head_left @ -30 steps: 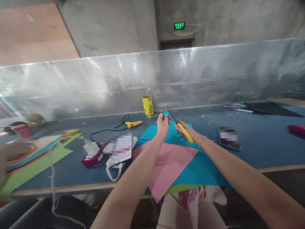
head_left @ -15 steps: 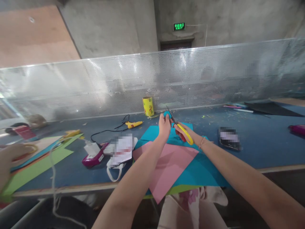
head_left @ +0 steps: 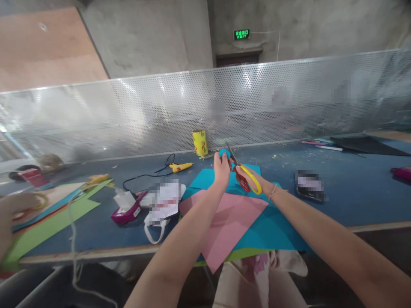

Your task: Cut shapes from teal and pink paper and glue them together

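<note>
- While the left hand (head_left: 221,171) pinches a blue piece (head_left: 224,153), the right hand (head_left: 252,174) grips scissors (head_left: 256,182), both over the counter (head_left: 353,188).
- Clock below centred on the hands, 12 toward the mesh (head_left: 135,115).
- Left fingers: closed on the piece, which pokes up past the fingertips.
- Right fingers: wrapped round the handles, one red, one yellow. Blades point to 11, just beside the piece; contact unclear.
- At 6: pink sheet (head_left: 231,222), on top of blue paper (head_left: 272,233); green sheet (head_left: 236,255) showing beneath, at the counter's front edge.
- At 3: phone (head_left: 310,186), screen pixelated.
- Between 2 and 3, farther off: pens (head_left: 330,148) beside a black sheet (head_left: 369,145).
- At 10: yellow tube (head_left: 200,143), upright by the mesh.
- At 9: glue gun (head_left: 180,167), dark cord trailing; well beyond it, another person's hand (head_left: 13,206), blurred, over layered coloured paper (head_left: 64,214).
- Between 8 and 9: plum socket block (head_left: 123,216), white plug (head_left: 124,199) in it.
</note>
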`<state>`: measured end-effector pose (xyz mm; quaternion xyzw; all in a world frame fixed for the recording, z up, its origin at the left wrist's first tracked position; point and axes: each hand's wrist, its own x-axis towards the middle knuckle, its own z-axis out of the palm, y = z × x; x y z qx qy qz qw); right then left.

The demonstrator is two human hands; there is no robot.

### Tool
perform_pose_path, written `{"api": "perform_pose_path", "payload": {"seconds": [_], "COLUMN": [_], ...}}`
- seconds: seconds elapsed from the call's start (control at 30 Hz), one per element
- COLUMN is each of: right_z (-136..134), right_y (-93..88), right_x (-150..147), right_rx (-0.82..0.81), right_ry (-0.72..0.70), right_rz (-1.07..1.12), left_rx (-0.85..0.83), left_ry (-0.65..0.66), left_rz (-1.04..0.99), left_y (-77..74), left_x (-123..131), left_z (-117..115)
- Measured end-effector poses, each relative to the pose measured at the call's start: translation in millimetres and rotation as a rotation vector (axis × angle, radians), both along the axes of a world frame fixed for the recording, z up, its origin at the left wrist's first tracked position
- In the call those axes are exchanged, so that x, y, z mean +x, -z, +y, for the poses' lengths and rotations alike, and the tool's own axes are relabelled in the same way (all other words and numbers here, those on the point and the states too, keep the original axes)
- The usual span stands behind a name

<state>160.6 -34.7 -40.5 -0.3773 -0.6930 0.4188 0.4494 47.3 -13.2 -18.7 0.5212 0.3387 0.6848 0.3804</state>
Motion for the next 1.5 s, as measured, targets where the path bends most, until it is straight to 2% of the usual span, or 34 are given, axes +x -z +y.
{"api": "perform_pose_path", "payload": {"seconds": [0.73,1.0,1.23,1.5], "right_z": [-6,-4,-2,-7], "right_y": [-7.7,-11.2,-16.3,-26.8], "right_x": [-2,3,11,13], "right_rx": [-0.043,-0.036,0.010,-0.041], "right_ry": [0.038,0.054,0.100,0.164], "right_rz": [0.041,-0.028,-0.173,-0.206], "left_rx": [0.015,0.001,-0.028,-0.015], "left_ry": [-0.013,0.006,0.050,0.084], "left_rz": [0.019,0.012,-0.004,-0.010], "left_y": [2.7,1.9,1.1,1.6], "left_x": [-2,-3,-4,-5], "left_z": [4,5,9,9]}}
